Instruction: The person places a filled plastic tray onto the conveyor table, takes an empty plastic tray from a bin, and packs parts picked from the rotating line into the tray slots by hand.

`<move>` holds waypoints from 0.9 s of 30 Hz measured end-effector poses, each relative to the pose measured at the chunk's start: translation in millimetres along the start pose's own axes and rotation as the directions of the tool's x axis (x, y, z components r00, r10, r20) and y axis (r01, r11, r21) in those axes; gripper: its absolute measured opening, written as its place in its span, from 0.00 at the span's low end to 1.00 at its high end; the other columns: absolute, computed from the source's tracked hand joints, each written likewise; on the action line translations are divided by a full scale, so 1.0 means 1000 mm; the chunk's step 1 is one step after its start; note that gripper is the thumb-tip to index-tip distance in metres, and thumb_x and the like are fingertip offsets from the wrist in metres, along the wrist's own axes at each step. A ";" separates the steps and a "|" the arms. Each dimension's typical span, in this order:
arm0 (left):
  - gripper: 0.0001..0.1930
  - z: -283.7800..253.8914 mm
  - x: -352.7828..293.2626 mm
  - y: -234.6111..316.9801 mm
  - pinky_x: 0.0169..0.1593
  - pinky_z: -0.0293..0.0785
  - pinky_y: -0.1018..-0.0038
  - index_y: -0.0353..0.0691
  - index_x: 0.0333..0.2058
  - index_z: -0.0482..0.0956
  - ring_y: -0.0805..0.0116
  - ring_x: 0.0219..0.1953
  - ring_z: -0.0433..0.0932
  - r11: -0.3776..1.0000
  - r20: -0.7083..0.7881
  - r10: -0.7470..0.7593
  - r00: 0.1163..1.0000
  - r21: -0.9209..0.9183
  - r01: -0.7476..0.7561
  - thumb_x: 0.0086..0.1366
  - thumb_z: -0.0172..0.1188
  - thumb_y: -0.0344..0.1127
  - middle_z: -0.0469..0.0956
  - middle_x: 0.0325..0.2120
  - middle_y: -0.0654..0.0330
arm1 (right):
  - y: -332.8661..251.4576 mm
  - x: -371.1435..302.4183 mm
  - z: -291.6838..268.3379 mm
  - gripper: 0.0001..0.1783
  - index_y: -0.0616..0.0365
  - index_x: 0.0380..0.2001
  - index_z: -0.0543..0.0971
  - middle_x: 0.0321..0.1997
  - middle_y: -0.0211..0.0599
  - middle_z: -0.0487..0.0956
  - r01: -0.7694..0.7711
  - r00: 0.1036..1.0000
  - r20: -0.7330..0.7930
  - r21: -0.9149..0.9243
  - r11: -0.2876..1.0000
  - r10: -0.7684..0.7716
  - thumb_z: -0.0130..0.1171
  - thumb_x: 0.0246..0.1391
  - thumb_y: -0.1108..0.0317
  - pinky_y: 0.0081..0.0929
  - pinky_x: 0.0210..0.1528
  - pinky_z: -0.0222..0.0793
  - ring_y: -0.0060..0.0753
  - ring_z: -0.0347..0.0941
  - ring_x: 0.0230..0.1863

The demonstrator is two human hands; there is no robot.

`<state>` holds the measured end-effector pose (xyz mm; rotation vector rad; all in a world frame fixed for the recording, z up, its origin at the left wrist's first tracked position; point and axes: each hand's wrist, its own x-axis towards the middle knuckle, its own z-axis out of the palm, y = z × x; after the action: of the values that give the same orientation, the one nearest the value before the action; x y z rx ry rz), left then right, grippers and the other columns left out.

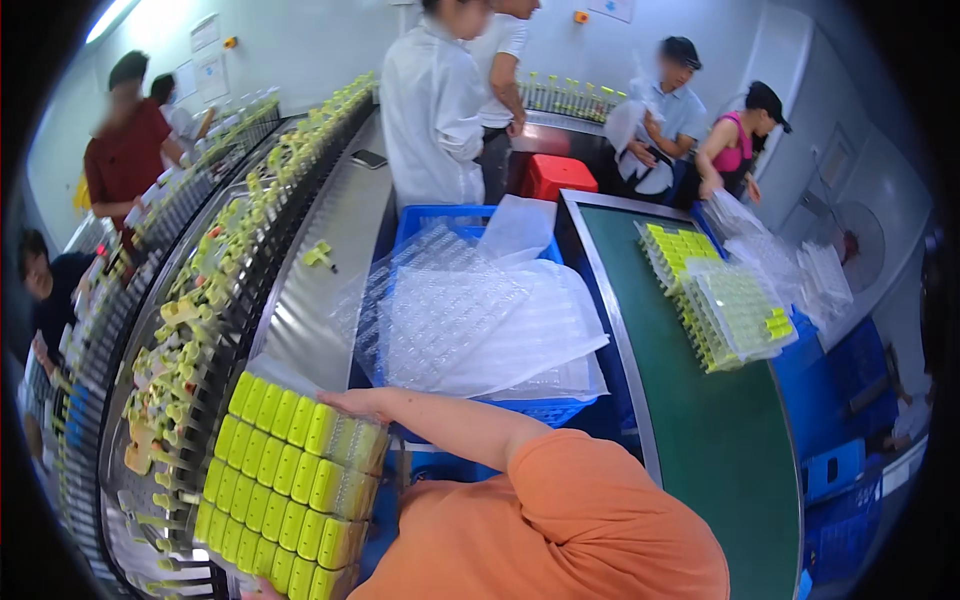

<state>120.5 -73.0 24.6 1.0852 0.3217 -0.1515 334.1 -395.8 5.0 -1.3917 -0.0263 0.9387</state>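
Note:
A clear plastic tray [352, 440] with rows of bright yellow-green plastic parts [270, 450] is tilted beside the conveyor at the lower left. The rightmost cells of the tray hold no green parts. My right hand [352, 402] grips its far edge, the arm reaching across from an orange sleeve. At the near edge of the tray, my left hand [262, 590] shows only in part at the picture's bottom, closed on that edge. Yellow-green parts [205, 300] stand on the conveyor's holders just left of the tray.
A blue crate [545, 410] holds clear empty trays [440, 310] and white sheets. Right of it runs a green belt [640, 290] with filled trays [715, 300]. A phone [369, 159] and a loose green part [319, 255] lie on the metal ledge. Several people work around.

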 end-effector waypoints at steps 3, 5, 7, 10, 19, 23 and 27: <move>0.34 -0.012 -0.027 0.008 0.61 0.64 0.57 0.42 0.65 0.56 0.52 0.60 0.66 0.994 -0.074 0.071 0.995 -0.072 -0.077 0.68 0.48 0.55 0.62 0.63 0.51 | -0.013 -0.001 0.022 0.39 0.49 0.59 0.72 0.59 0.37 0.74 -0.044 0.999 0.028 -0.015 0.999 0.045 0.38 0.60 0.31 0.45 0.54 0.68 0.37 0.73 0.54; 0.34 -0.013 -0.039 0.009 0.62 0.64 0.57 0.42 0.66 0.55 0.52 0.60 0.66 0.988 -0.096 0.094 0.991 -0.115 -0.105 0.68 0.47 0.55 0.62 0.63 0.51 | -0.019 -0.014 0.019 0.38 0.54 0.64 0.66 0.63 0.38 0.71 -0.112 0.991 0.083 0.137 0.984 0.101 0.34 0.64 0.36 0.35 0.58 0.68 0.34 0.71 0.58; 0.34 -0.013 -0.046 0.013 0.62 0.64 0.57 0.41 0.66 0.55 0.52 0.61 0.66 0.978 -0.127 0.126 0.984 -0.152 -0.145 0.68 0.47 0.55 0.61 0.63 0.51 | -0.015 -0.017 0.020 0.37 0.55 0.61 0.69 0.60 0.38 0.73 -0.103 0.994 0.058 0.121 0.987 0.096 0.34 0.64 0.36 0.36 0.57 0.69 0.35 0.73 0.56; 0.35 -0.009 -0.036 0.006 0.62 0.63 0.57 0.41 0.66 0.55 0.52 0.61 0.66 0.962 -0.102 0.145 0.984 -0.219 -0.164 0.68 0.47 0.55 0.61 0.63 0.51 | 0.000 -0.019 0.015 0.38 0.57 0.59 0.71 0.57 0.39 0.75 -0.089 0.996 -0.011 0.176 0.980 0.092 0.34 0.65 0.37 0.36 0.56 0.69 0.36 0.74 0.54; 0.33 0.003 -0.027 0.024 0.57 0.71 0.59 0.38 0.64 0.56 0.50 0.57 0.70 0.888 -0.018 0.105 0.994 -0.448 -0.102 0.68 0.47 0.54 0.64 0.61 0.49 | -0.009 -0.050 0.043 0.38 0.60 0.61 0.68 0.60 0.39 0.73 0.027 0.999 -0.043 0.291 0.956 -0.015 0.32 0.66 0.39 0.32 0.60 0.64 0.34 0.71 0.58; 0.34 -0.013 -0.012 0.024 0.57 0.71 0.58 0.40 0.64 0.57 0.52 0.57 0.71 0.943 -0.059 0.004 0.998 -0.332 -0.023 0.68 0.47 0.56 0.65 0.60 0.50 | 0.006 -0.062 0.040 0.38 0.60 0.61 0.68 0.59 0.40 0.73 0.165 0.967 -0.214 0.126 0.978 -0.135 0.33 0.67 0.39 0.31 0.59 0.64 0.32 0.70 0.55; 0.35 -0.042 0.004 0.028 0.58 0.70 0.56 0.43 0.66 0.55 0.52 0.59 0.68 0.995 -0.200 -0.103 0.974 -0.029 0.099 0.68 0.48 0.57 0.63 0.62 0.50 | 0.000 -0.094 0.072 0.38 0.62 0.60 0.68 0.58 0.41 0.73 0.238 0.914 -0.345 0.026 0.971 -0.215 0.33 0.67 0.39 0.31 0.59 0.64 0.33 0.70 0.55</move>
<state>123.8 -22.7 28.6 1.0677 0.5597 -0.1291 234.6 -390.7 68.6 -1.4372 0.1021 0.4927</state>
